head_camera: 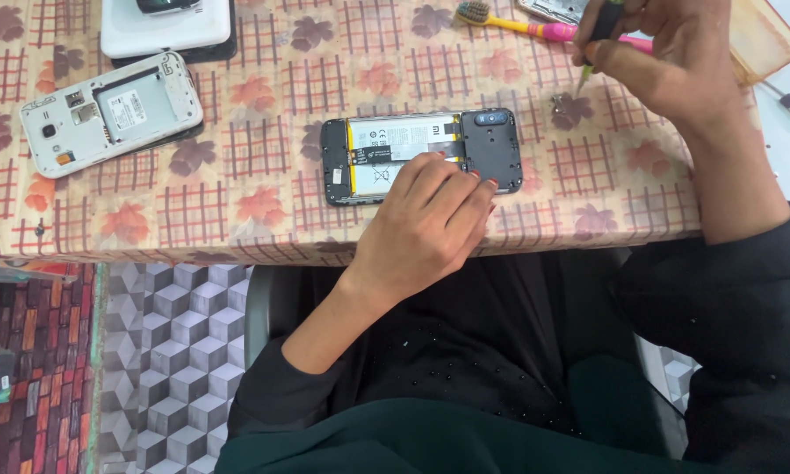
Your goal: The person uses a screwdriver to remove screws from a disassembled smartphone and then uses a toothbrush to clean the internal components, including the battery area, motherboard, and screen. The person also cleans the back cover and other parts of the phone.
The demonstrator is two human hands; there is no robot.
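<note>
- The opened black phone point(421, 158) is pressed flat on the patterned tablecloth point(263, 211) by the left hand point(425, 230), fingers together on its battery.
- A thin screwdriver point(598, 39) is gripped in the right hand point(667, 57), fingers closed around it.
- The small screw point(556, 104) beside the tip could be flicked off the table and lost.

We see a tablecloth point(237, 189) in beige with red grid squares and brown and orange leaves, and on it an opened black phone point(491, 149) with a white and yellow battery point(395, 140). We also note an opened white phone point(109, 112), a yellow and pink toothbrush point(522, 25), and a floor of grey cube pattern point(171, 351).
</note>
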